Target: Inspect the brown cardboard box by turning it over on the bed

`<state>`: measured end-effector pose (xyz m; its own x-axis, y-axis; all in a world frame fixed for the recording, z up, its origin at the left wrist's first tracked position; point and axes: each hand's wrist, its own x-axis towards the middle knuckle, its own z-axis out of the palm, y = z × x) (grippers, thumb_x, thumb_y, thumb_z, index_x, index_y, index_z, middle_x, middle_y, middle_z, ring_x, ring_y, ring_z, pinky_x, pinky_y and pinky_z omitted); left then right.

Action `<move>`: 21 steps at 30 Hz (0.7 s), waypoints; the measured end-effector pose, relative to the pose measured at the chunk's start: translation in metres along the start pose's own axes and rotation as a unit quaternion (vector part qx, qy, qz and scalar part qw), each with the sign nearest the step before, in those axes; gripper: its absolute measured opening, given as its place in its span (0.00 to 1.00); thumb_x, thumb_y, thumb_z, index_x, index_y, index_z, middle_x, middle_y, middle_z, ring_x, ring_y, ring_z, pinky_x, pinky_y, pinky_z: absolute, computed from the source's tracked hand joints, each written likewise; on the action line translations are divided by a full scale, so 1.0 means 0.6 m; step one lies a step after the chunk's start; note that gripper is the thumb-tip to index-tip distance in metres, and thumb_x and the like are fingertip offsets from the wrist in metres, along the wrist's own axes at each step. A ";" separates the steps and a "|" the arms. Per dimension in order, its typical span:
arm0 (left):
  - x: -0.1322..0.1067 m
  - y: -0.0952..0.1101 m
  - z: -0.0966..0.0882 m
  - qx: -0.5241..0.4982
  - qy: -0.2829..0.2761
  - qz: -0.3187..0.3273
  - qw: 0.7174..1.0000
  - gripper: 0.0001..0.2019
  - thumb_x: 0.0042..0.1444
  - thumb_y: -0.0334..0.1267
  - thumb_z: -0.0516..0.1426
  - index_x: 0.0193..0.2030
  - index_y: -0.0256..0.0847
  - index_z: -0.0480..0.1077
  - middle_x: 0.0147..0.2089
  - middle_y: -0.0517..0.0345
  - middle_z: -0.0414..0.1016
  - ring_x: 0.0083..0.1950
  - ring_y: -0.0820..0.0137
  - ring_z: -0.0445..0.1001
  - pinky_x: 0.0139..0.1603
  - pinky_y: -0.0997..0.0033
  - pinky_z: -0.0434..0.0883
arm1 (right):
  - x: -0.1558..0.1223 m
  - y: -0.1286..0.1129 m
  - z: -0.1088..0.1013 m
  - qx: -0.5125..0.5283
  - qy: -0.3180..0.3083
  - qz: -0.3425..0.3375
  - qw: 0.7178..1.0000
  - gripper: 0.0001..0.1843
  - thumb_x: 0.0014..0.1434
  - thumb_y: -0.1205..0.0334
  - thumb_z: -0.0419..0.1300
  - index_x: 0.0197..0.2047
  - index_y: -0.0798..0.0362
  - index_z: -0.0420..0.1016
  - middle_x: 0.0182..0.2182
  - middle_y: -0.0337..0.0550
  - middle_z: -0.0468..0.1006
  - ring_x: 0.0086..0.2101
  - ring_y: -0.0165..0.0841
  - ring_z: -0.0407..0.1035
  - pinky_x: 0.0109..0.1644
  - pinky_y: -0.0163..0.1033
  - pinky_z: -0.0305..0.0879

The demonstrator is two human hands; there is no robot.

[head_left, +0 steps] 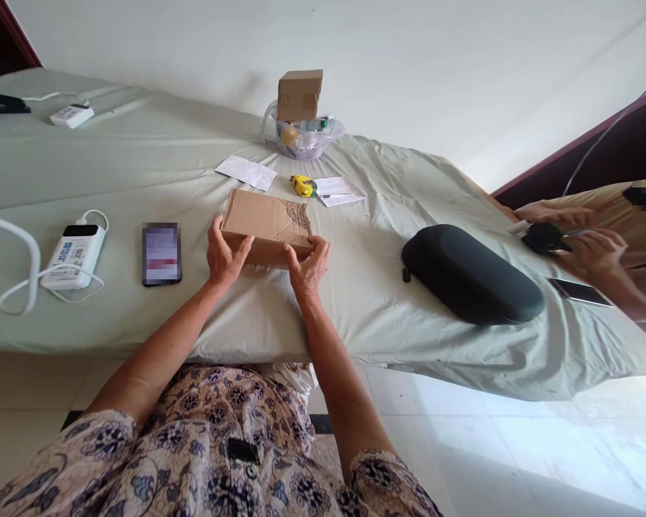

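A brown cardboard box [266, 217] rests on the cloth-covered table in front of me, its top flat and marked with dark scuffs or tape at the right end. My left hand [227, 253] grips its left end, thumb along the near side. At the right end my right hand [308, 264] holds it the same way. Just behind the box lie a yellow tape measure [302, 186], a white paper [246, 172] and a second paper [347, 195] with a pen [334, 195] on it.
Left of the box are a phone [161, 255] and a white power bank [75, 257] with a cable. A plastic basket [306, 143] holding another cardboard box [300, 95] stands near the wall. To the right lie a black case [474, 276] and another person's hands [597, 251].
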<state>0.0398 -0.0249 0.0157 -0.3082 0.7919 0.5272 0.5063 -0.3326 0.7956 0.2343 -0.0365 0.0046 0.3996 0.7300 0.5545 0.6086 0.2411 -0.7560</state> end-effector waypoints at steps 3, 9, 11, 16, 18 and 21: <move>-0.011 0.021 0.007 0.039 -0.025 0.006 0.999 0.45 0.51 0.59 0.65 0.69 0.40 0.53 0.66 0.35 0.63 0.69 0.48 0.64 0.67 0.48 0.65 | -0.003 -0.011 0.009 -0.026 -0.012 0.039 0.999 0.35 0.50 0.35 0.66 0.50 0.49 0.62 0.48 0.51 0.67 0.55 0.47 0.64 0.57 0.53 0.66; -0.015 0.029 0.010 0.053 -0.033 -0.017 0.998 0.42 0.50 0.59 0.66 0.67 0.41 0.58 0.63 0.37 0.65 0.67 0.47 0.66 0.65 0.48 0.69 | 0.000 -0.008 0.006 -0.023 0.017 0.028 0.999 0.31 0.52 0.35 0.65 0.48 0.48 0.63 0.46 0.48 0.69 0.49 0.43 0.67 0.54 0.50 0.68; -0.012 0.024 0.009 0.043 -0.033 -0.015 0.998 0.38 0.53 0.57 0.65 0.65 0.42 0.60 0.63 0.39 0.65 0.66 0.49 0.67 0.65 0.49 0.68 | 0.002 -0.002 0.001 -0.003 0.013 0.014 1.000 0.25 0.58 0.37 0.60 0.47 0.48 0.65 0.45 0.47 0.70 0.46 0.39 0.68 0.50 0.46 0.70; 0.000 0.006 0.002 0.018 -0.042 0.010 0.999 0.26 0.62 0.51 0.59 0.63 0.42 0.65 0.61 0.41 0.70 0.66 0.54 0.68 0.68 0.52 0.66 | 0.014 0.015 -0.008 0.077 -0.001 0.037 0.996 0.23 0.64 0.40 0.52 0.51 0.49 0.68 0.41 0.43 0.72 0.41 0.35 0.70 0.44 0.40 0.69; 0.006 -0.003 -0.002 0.010 -0.042 0.020 0.999 0.25 0.63 0.50 0.56 0.63 0.41 0.65 0.62 0.41 0.71 0.66 0.55 0.68 0.70 0.52 0.65 | 0.020 0.022 -0.007 0.107 -0.013 0.045 0.993 0.24 0.63 0.39 0.53 0.49 0.50 0.68 0.39 0.43 0.73 0.40 0.34 0.71 0.44 0.40 0.70; 0.017 -0.018 -0.008 -0.010 -0.044 0.024 0.999 0.26 0.64 0.48 0.55 0.66 0.42 0.61 0.67 0.42 0.68 0.69 0.56 0.66 0.71 0.52 0.63 | 0.027 0.036 -0.004 0.131 -0.047 0.052 0.989 0.24 0.61 0.38 0.54 0.45 0.51 0.70 0.39 0.44 0.75 0.40 0.34 0.71 0.45 0.41 0.70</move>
<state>0.0277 -0.0157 0.0139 -0.2116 0.8166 0.5370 0.5023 -0.3805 0.7765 0.2555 -0.0211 -0.0021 0.3776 0.8133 0.4427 0.3645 0.3090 -0.8785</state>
